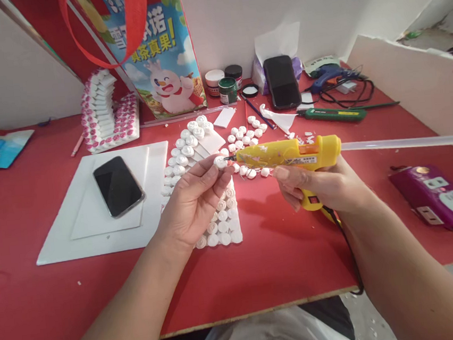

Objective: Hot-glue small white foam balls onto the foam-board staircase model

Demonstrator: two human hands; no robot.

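Between the fingertips of my left hand (193, 197) is a small white rosette (220, 162). My right hand (319, 182) is wrapped round a yellow glue gun (285, 154), its nozzle at the rosette's right side, with a long clear glue stick (404, 144) coming out of the back. Under and behind my left hand stands a white stepped piece (212, 141) with rosettes along its edge, on a base covered in rows of rosettes (224, 227), partly hidden by the hand. Loose white rosettes (243, 136) lie behind the glue gun's nozzle.
A phone (118, 187) lies on white boards (62, 228) at the left. Behind are a pink-and-white rosette piece (101, 118), a printed bag (159, 53), paint jars (228, 90) and another phone (282, 82). A green cutter (335, 114) and purple power socket (437, 195) are at the right.
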